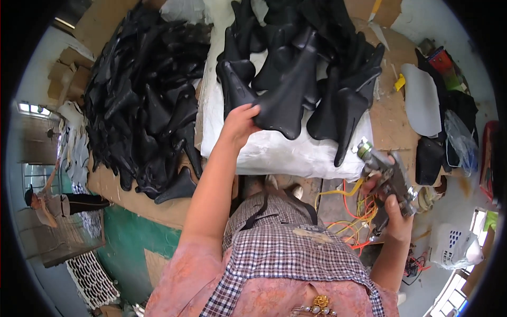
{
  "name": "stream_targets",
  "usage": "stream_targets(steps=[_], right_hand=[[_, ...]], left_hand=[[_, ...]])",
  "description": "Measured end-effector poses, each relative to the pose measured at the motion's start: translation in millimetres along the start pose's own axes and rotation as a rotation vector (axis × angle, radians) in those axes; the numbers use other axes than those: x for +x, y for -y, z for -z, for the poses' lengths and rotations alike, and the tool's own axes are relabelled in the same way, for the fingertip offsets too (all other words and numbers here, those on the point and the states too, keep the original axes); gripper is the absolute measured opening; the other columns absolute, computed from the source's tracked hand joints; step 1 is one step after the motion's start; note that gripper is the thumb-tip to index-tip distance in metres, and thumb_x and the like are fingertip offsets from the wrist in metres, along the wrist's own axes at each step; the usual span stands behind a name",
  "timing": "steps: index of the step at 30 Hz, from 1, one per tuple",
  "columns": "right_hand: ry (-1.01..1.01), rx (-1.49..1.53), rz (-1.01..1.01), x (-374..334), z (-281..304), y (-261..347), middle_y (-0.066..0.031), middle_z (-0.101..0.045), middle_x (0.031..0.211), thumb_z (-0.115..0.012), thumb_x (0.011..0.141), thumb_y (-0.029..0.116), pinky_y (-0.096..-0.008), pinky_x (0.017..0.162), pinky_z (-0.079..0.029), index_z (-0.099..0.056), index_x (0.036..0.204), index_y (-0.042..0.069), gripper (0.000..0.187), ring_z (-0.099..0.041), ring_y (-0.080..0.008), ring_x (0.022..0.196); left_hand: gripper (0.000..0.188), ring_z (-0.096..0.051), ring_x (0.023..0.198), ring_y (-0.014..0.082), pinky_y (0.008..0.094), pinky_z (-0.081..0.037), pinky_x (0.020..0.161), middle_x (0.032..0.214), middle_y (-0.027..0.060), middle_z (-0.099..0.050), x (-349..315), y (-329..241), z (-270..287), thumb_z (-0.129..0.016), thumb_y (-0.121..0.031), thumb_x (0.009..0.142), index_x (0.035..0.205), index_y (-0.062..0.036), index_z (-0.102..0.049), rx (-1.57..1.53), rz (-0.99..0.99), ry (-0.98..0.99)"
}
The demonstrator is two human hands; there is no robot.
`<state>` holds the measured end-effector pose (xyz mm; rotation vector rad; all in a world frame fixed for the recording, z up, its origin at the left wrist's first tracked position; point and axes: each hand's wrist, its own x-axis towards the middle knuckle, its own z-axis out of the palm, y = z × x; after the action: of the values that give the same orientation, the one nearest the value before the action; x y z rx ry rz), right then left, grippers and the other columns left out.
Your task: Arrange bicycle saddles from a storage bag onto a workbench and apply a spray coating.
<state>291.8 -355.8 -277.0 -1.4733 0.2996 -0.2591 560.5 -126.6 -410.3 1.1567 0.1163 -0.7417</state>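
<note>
My left hand (242,126) grips the edge of a black bicycle saddle (288,92), with the thumb over its wide rear end. The saddle's narrow nose points away from me, over other black saddles (348,113) crowded on a white-covered table (296,158). Off to the right, my right hand (393,215) is closed around a metal spray gun (390,171). A greenish ring shows near the gun's front end, which is turned toward the table. The gun is apart from the saddle. Part of my right fingers is hidden behind the gun's body.
A large heap of black saddles (153,105) lies on cardboard at the left. Yellow and orange hoses (356,211) tangle below the spray gun. A grey saddle-shaped pad (422,100) and a plastic bag (459,140) are at the right. Another person (63,203) stands far left.
</note>
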Motion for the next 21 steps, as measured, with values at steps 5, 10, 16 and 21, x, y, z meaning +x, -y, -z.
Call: stream_targets(steps=[5, 10, 16, 21], right_hand=[[0.200, -0.073, 0.059, -20, 22, 0, -0.0119, -0.058, 0.094, -0.066, 0.082, 0.028, -0.0317, 0.074, -0.046, -0.036, 0.132, -0.003, 0.066, -0.057, -0.0169, 0.080], [0.184, -0.096, 0.045, -12, 15, 10, -0.0104, -0.058, 0.093, -0.065, 0.083, 0.016, -0.0284, 0.072, -0.048, -0.035, 0.133, -0.002, 0.061, -0.057, -0.0150, 0.079], [-0.178, 0.032, 0.139, -9, -8, 34, -0.0081, -0.059, 0.088, -0.062, 0.085, 0.016, -0.0292, 0.067, -0.050, -0.035, 0.134, -0.002, 0.059, -0.058, -0.0149, 0.075], [-0.013, -0.109, 0.027, -9, 2, 7, -0.0066, -0.059, 0.085, -0.064, 0.083, 0.018, -0.0267, 0.066, -0.048, -0.041, 0.129, -0.003, 0.056, -0.057, -0.0124, 0.072]], left_hand=[[0.019, -0.063, 0.089, 0.0227, 0.0407, -0.054, 0.078, 0.100, 0.0100, -0.063, -13, 10, -17, -0.054, -0.013, 0.090, 0.105, -0.0018, -0.055, -0.324, -0.191, -0.112], [0.019, -0.060, 0.089, 0.0207, 0.0376, -0.052, 0.077, 0.103, 0.0081, -0.060, -10, 38, -26, -0.053, -0.013, 0.090, 0.107, -0.0040, -0.054, -0.407, -0.212, -0.096], [0.019, -0.059, 0.095, 0.0230, 0.0421, -0.050, 0.085, 0.105, 0.0083, -0.060, -11, 51, -12, -0.054, -0.012, 0.090, 0.107, -0.0039, -0.055, -0.402, -0.117, -0.085], [0.019, -0.061, 0.092, 0.0233, 0.0416, -0.052, 0.082, 0.103, 0.0100, -0.061, 2, 34, 14, -0.055, -0.015, 0.090, 0.105, -0.0034, -0.055, -0.387, -0.149, -0.088]])
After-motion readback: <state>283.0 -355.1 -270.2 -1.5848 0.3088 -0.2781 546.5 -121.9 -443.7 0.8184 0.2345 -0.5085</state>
